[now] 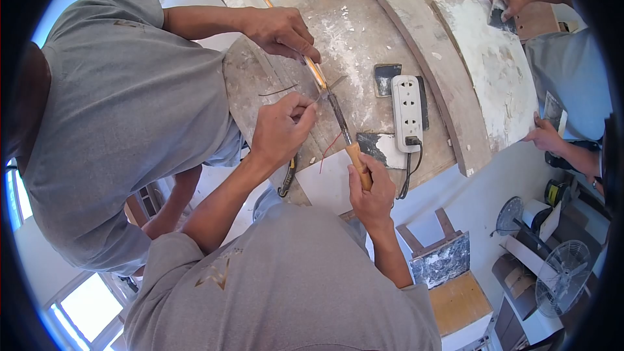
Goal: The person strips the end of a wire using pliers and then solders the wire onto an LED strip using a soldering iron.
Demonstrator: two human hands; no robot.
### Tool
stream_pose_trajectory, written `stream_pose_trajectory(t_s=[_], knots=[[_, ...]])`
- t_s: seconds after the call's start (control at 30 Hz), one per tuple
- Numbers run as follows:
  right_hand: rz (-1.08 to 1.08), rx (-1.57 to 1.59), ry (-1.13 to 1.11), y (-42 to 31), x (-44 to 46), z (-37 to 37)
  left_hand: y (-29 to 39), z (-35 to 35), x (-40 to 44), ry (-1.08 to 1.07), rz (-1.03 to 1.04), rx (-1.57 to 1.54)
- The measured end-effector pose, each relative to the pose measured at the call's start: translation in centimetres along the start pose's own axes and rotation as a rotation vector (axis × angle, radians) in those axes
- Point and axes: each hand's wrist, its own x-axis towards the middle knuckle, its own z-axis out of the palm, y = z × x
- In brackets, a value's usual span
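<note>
My right hand point(373, 196) is closed around the wooden handle of a soldering iron point(338, 114), whose dark metal shaft points up and away across the table. The fingers of my left hand point(281, 125) pinch a thin wire point(320, 97) close to the iron's tip. Just beyond, a co-worker's hand point(286, 34) from the left holds down the end of a narrow yellowish strip point(314, 71), which looks like an LED strip. Iron tip, wire and strip end come together there; whether they touch is too small to tell. A thin red wire point(330, 149) lies beside the iron.
A white power strip point(407, 110) with a black plug lies right of the iron, near dark sanding blocks point(387, 80). A long curved board point(429, 68) crosses the dusty table point(312, 0). Another person at right handles a white-coated panel point(487, 58). A black-and-yellow cutter point(288, 175) lies at left.
</note>
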Motion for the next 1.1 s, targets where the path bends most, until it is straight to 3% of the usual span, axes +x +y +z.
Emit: stream_pose_trajectory(t_s=[1.1], knots=[[-0.014, -0.017, -0.028, 0.35, -0.09, 0.05, 0.01, 0.02, 0.00, 0.012, 0.039, 0.024]])
